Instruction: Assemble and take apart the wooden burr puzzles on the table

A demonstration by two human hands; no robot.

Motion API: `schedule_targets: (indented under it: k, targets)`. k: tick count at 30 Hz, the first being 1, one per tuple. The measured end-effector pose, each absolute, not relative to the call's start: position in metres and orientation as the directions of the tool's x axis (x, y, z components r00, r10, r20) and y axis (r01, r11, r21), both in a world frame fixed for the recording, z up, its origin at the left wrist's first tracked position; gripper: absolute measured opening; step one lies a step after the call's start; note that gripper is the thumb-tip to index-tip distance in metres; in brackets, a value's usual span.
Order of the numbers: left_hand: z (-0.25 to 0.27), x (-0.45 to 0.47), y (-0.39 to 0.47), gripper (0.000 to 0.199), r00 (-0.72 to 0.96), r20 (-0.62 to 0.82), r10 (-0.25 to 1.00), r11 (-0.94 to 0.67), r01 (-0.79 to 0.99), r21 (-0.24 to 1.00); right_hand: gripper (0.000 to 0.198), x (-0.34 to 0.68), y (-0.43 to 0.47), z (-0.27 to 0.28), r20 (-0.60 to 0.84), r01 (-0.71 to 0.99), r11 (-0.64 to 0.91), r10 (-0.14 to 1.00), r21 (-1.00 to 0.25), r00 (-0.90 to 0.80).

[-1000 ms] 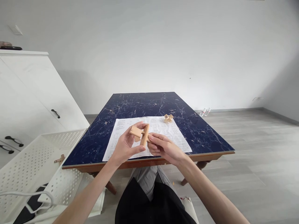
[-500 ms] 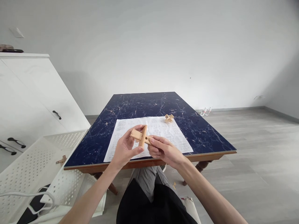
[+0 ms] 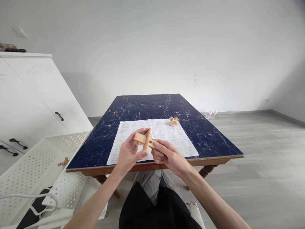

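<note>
Both hands hold a cross-shaped wooden puzzle (image 3: pixel 147 140) above the near part of a printed sheet (image 3: pixel 164 130). My left hand (image 3: pixel 128 151) has its thumb and fingers at the two ends of the upright bar. My right hand (image 3: pixel 168 154) pinches the right end of the flat bar that passes through it. A dark round hole shows in the flat bar beside the crossing. Toward the sheet's far right corner lies a second wooden interlocking puzzle (image 3: pixel 173 121), apart from both hands.
The sheet lies on a dark blue marbled table (image 3: pixel 147 106). To the left stand a white perforated basket (image 3: pixel 54 140), with a wooden piece (image 3: pixel 63 162) and cables inside, and a white cabinet (image 3: pixel 35 95). Two clear bottles (image 3: pixel 211 114) stand on the floor by the wall.
The view has shifted slightly. Both hands keep their hold on the wooden cross, and its bars look almost the same as before.
</note>
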State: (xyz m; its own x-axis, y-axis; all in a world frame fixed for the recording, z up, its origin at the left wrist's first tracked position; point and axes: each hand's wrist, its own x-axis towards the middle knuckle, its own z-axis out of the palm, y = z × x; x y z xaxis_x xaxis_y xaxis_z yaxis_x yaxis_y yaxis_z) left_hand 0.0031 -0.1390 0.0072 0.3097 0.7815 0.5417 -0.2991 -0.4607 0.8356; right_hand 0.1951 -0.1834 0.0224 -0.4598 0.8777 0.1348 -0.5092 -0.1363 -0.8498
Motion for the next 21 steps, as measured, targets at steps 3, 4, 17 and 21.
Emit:
schedule_targets:
  k: [3, 4, 17, 21]
  targets:
    - [0.008, 0.001, -0.141, 0.073, 0.298, 0.533, 0.792, -0.454, -0.297, 0.84, 0.031, 0.192, -0.184, 0.023, 0.142, -0.523, -0.128, 0.884, -0.843, -0.445]
    - [0.009, 0.0, -0.141, 0.073, 0.299, 0.526, 0.796, -0.449, -0.291, 0.845, 0.031, 0.192, -0.185, 0.023, 0.143, -0.527, -0.124, 0.888, -0.841, -0.437]
    - [0.011, 0.0, -0.149, 0.072, 0.263, 0.544, 0.797, -0.47, -0.296, 0.832, 0.025, 0.188, -0.189, 0.021, 0.152, -0.547, -0.127, 0.887, -0.827, -0.437]
    - [0.011, 0.001, -0.153, 0.072, 0.235, 0.555, 0.798, -0.486, -0.293, 0.823, 0.032, 0.188, -0.191, 0.026, 0.142, -0.499, -0.105, 0.89, -0.86, -0.432]
